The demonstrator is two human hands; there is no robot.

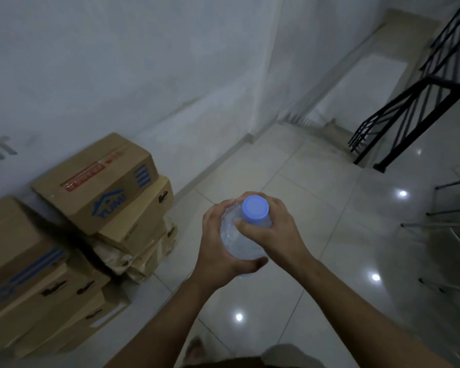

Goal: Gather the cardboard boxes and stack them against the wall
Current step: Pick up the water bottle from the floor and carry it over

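Observation:
Two stacks of brown cardboard boxes stand against the white wall at the left. The far stack (109, 192) has a top box with blue print and red tape, and crumpled boxes under it. The near stack (29, 277) fills the lower left corner. In front of me I hold a clear plastic water bottle (237, 243) with a blue cap (255, 207). My left hand (218, 243) grips the bottle's left side and underside. My right hand (271, 232) grips its neck and shoulder just below the cap.
Glossy white floor tiles (316, 208) stretch ahead and to the right. A black metal stair railing (414, 102) guards a stairwell at the upper right. Metal chair legs (441, 227) stand at the right edge. My foot (194, 351) shows at the bottom.

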